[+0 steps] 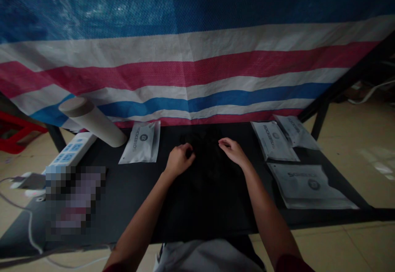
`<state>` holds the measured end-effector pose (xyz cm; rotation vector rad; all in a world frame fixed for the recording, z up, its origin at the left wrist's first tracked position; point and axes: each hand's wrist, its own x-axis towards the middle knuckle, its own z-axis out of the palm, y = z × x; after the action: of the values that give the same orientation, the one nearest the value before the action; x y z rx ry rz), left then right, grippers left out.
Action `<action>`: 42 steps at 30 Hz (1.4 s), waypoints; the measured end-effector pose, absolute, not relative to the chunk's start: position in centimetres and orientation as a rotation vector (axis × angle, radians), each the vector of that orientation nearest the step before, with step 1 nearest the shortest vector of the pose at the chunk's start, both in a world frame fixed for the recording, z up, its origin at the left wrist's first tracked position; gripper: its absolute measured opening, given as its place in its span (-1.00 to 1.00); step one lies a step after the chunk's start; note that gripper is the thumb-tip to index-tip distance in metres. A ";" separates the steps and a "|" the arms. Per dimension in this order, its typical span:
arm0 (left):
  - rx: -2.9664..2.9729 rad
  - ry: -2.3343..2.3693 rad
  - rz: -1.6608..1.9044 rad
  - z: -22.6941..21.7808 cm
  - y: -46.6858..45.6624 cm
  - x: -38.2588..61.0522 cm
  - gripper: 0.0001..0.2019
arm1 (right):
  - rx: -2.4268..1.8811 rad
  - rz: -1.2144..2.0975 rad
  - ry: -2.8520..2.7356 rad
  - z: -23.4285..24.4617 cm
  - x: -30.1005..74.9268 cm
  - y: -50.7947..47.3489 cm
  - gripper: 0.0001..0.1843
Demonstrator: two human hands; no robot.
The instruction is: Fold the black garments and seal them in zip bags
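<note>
One black, uneven heap [207, 156] lies at the middle of a dark table [222, 220], between the person's hands — so close in tone to the tabletop that its outline is hard to make out. The left hand [180, 159] is curled at the heap's left side, thumb and forefinger bent toward each other; the right hand [233, 152] has its fingers drawn together at the right side. Whether either hand grips any of the black material, I cannot tell.

To the left lies a pale printed packet [142, 144], and past it a light-coloured bottle [98, 124] stands beside a white power strip [77, 148]. Nearer the person, a pixelated patch [80, 198] hides whatever lies there. On the right are three more packets [274, 142], two close together toward the back and one in front of them. Behind the table hangs a striped sheet [191, 74] — blue, white and red
</note>
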<state>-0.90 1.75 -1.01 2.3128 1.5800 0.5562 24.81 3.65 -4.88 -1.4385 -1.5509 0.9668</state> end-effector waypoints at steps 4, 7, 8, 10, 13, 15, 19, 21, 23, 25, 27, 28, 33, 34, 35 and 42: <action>2.029 2.224 0.725 0.3 3.0 -5.1 -0.78 | -1.490 0.867 -1.582 -4.8 24.9 3.6 -0.81; 1.996 2.485 0.894 0.9 3.4 -7.4 -0.71 | -1.552 0.752 -1.633 -4.8 24.9 3.5 -0.82; 2.005 2.494 0.956 1.0 3.5 -7.8 -0.69 | -1.578 0.704 -1.668 -4.7 24.9 3.4 -0.82; 2.038 2.413 1.067 1.0 3.4 -7.7 -0.70 | -1.646 0.590 -1.761 -4.6 24.8 3.3 -0.80; 2.161 2.080 1.100 0.5 3.1 -5.7 -0.76 | -1.785 0.417 -1.901 -4.2 24.6 2.9 -0.75; 2.263 1.827 1.008 -0.1 2.7 -3.9 -0.79 | -1.873 0.352 -1.956 -3.9 24.5 2.7 -0.69; 2.414 1.612 0.815 -1.4 1.9 -1.2 -0.77 | -1.980 0.336 -1.965 -3.4 24.4 2.5 -0.65; 2.416 1.671 0.726 -1.9 1.7 -0.9 -0.62 | -2.005 0.336 -1.962 -3.1 24.5 2.4 -0.64; 2.399 1.766 0.602 -2.3 1.6 -1.0 -0.38 | -2.021 0.331 -1.966 -3.0 24.5 2.4 -0.63; 2.382 1.855 0.473 -2.7 1.6 -1.3 -0.17 | -2.031 0.322 -1.973 -2.9 24.4 2.3 -0.62; 2.364 1.914 0.378 -3.0 1.7 -1.5 -0.01 | -2.035 0.311 -1.983 -2.9 24.3 2.2 -0.60; 2.355 1.927 0.349 -3.2 1.7 -1.6 0.05 | -2.033 0.301 -1.988 -2.9 24.3 2.1 -0.60; 2.339 1.890 0.297 -3.5 1.8 -1.7 0.24 | -1.994 0.227 -2.001 -3.1 24.0 1.9 -0.61; 2.337 1.884 0.293 -3.6 1.8 -1.7 0.25 | -1.986 0.220 -1.995 -3.1 24.0 1.9 -0.62; 2.335 1.881 0.290 -3.6 1.9 -1.7 0.25 | -1.980 0.216 -1.987 -3.2 24.0 2.0 -0.63; 2.289 1.947 0.312 -3.8 1.9 -1.7 0.05 | -1.917 0.312 -1.991 -3.8 24.9 2.5 -0.62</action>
<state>-1.73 1.88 -3.82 2.2886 1.9467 0.3122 24.89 2.50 -3.77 -1.9172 -1.9910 0.3123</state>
